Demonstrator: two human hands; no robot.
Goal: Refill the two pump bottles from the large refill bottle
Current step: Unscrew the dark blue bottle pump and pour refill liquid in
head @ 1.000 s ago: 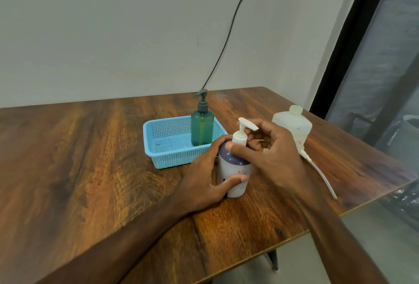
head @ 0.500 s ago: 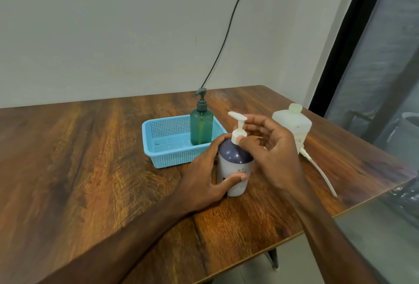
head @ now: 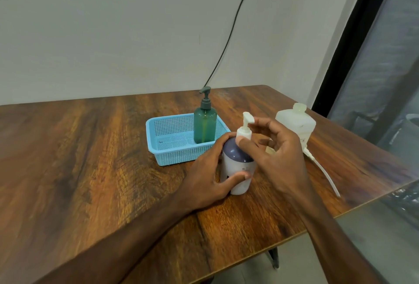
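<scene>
Head view: your left grip (head: 204, 181) clamps the likely-slick white-and-purple plastic pump bottle (head: 235, 155), right grip (head: 281, 154) pinching its stiff collar (head: 244, 134).

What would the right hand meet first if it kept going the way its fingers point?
The white pump, which the right hand is pinching. Past it, probably the green bottle in the basket, though depth is unclear.
</scene>
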